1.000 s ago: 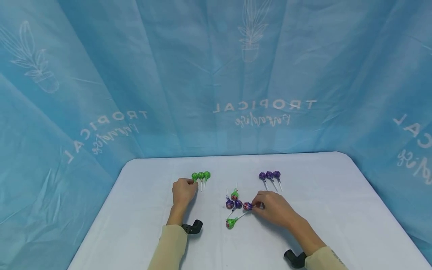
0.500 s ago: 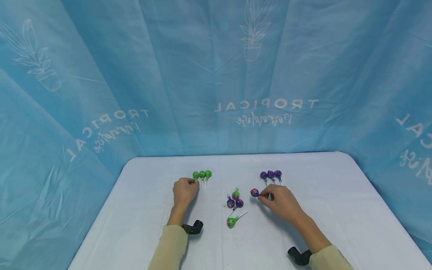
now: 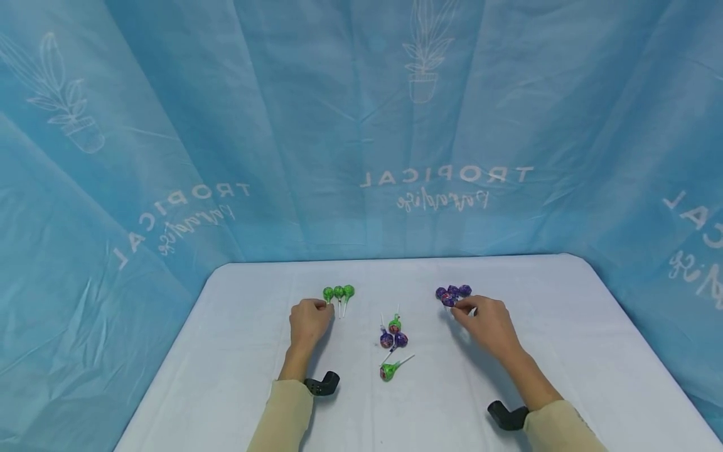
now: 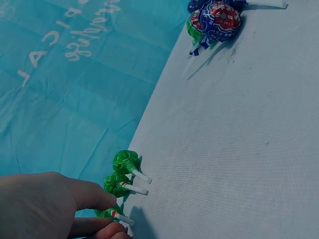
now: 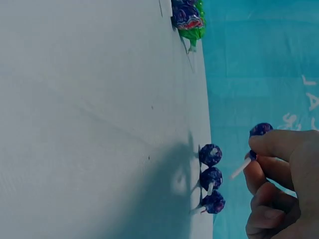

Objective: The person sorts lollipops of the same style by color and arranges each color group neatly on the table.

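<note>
And here's the bench (image 3: 565, 333), white-topped, wide and rounded at its far corners! Toward the far edge, on the left, lie three green lollipops (image 3: 339, 292) side by side, sticks toward the near side. Over to the right, three purple lollipops (image 3: 453, 290) line up, heads together. Now the middle: two purple-wrapped pops (image 3: 400, 339) huddle with a green-wrapped pop (image 3: 395, 327), and nearer lies a lone green pop (image 3: 387, 372), stick slanting off right!
</note>
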The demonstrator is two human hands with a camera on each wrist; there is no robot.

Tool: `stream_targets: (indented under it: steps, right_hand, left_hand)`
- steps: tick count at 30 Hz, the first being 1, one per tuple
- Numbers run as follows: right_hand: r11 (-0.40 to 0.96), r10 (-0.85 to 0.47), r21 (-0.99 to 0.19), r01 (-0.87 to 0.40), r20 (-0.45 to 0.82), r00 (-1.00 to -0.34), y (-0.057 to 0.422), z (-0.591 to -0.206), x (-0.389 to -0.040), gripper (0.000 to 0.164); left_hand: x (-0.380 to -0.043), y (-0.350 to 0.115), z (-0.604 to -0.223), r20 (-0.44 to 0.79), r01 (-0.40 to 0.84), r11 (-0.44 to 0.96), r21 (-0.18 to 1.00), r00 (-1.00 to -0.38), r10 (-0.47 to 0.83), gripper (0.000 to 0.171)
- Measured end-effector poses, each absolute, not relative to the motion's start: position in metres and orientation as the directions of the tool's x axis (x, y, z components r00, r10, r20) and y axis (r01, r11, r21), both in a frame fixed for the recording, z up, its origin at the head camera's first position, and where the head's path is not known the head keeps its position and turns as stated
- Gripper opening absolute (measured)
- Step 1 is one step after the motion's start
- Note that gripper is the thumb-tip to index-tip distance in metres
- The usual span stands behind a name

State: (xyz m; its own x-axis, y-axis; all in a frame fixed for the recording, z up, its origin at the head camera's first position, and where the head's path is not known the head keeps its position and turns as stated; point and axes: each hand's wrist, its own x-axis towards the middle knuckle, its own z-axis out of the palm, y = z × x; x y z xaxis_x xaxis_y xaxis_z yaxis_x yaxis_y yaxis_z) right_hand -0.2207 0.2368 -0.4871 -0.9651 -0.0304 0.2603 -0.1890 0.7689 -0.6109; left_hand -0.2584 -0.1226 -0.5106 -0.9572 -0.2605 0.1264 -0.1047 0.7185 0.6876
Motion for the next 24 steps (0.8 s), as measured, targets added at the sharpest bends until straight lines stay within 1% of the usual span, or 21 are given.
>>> stream_targets:
  steps: [5, 14, 24]
  right_hand:
    - [0.784, 0.045, -0.609, -0.119, 0.247, -0.968, 0.248, -0.486, -0.229, 0.02]
    - [0.791, 0.161, -0.612, 0.015, 0.184, -0.97, 0.268, -0.487, -0.24, 0.027]
    - [0.803, 0.21, -0.587, 0.101, 0.12, -0.97, 0.277, -0.491, -0.249, 0.028]
  left_hand:
    - [-0.257, -0.123, -0.511, 0.138, -0.098, 0.724, 0.682, -0.956, -0.259, 0.026]
    - [-0.256, -0.123, -0.514, 0.145, -0.08, 0.74, 0.668, -0.961, -0.235, 0.023]
    - [-0.253, -0.123, -0.512, 0.135, -0.097, 0.741, 0.664, -0.959, -0.247, 0.022]
